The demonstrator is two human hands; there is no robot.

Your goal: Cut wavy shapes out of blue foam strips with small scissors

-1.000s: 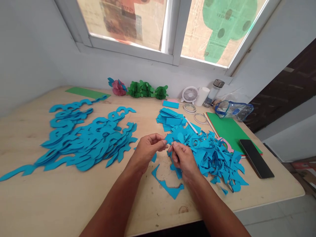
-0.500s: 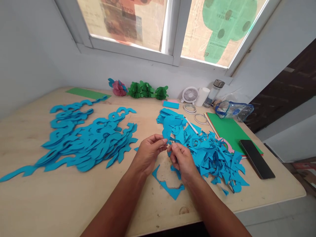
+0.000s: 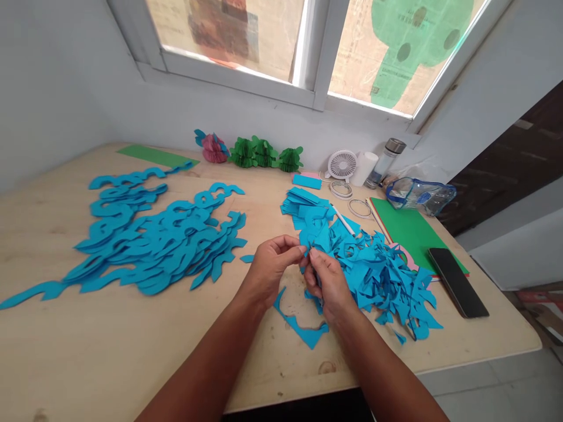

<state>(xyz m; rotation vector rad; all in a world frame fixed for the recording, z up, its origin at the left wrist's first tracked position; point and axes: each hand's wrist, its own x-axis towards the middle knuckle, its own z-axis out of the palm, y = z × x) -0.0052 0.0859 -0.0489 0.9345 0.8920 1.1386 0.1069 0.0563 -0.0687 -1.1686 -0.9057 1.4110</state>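
Observation:
My left hand (image 3: 278,265) pinches a piece of blue paper (image 3: 307,239) between thumb and fingertips, above the table. Close against it, my right hand (image 3: 326,275) is closed around what looks like a small pair of scissors, mostly hidden by the fingers. The fingertips of both hands almost meet at the paper's edge. Below them on the tabletop lies a curved blue paper offcut (image 3: 308,335). A heap of blue paper scraps (image 3: 378,269) spreads to the right of my right hand. Left of my left hand are piled wavy blue paper cutouts (image 3: 171,246).
Folded blue paper (image 3: 303,202) lies behind the hands, near a white pen (image 3: 343,220). Further back stand green paper ornaments (image 3: 264,153), a small fan (image 3: 342,165) and a bottle (image 3: 387,164). At right are green sheets (image 3: 409,231), a phone (image 3: 457,282) and a clear pouch (image 3: 420,196).
Both hands have shifted slightly right with the blue paper, and their fingertips are closer together. The whole view has tilted a little; the piles look unchanged.

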